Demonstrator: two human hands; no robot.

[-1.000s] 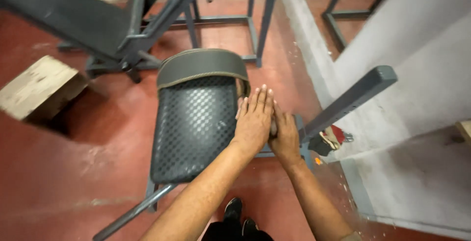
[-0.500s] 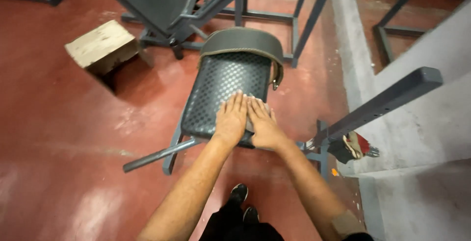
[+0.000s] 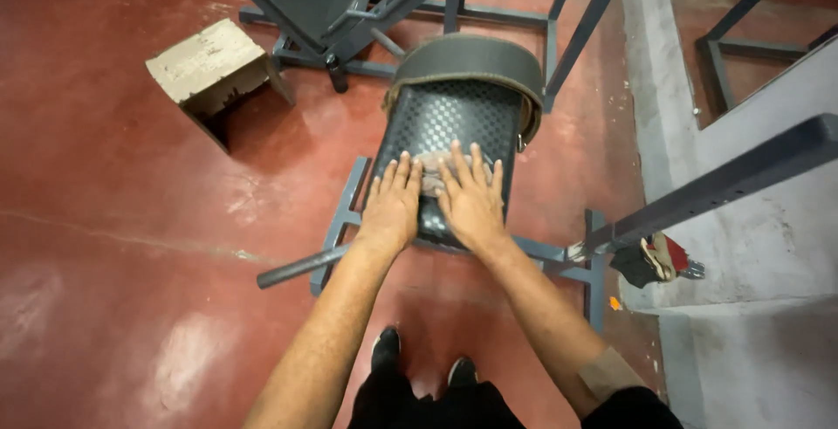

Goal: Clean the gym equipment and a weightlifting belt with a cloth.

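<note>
Hands [image 3: 432, 198] now apart on grey cloth [image 3: 434, 170]

**One worn box on the floor, nothing else**

I can see one thing here that could pass for a package: a pale beige, scuffed, cube-shaped box [image 3: 205, 67]. It sits tilted on the red floor, up and to the left, well apart from my left hand [image 3: 391, 206]. Its open side faces down and to the right, and the inside is dark. I see no labels, signs or screens anywhere.
</note>
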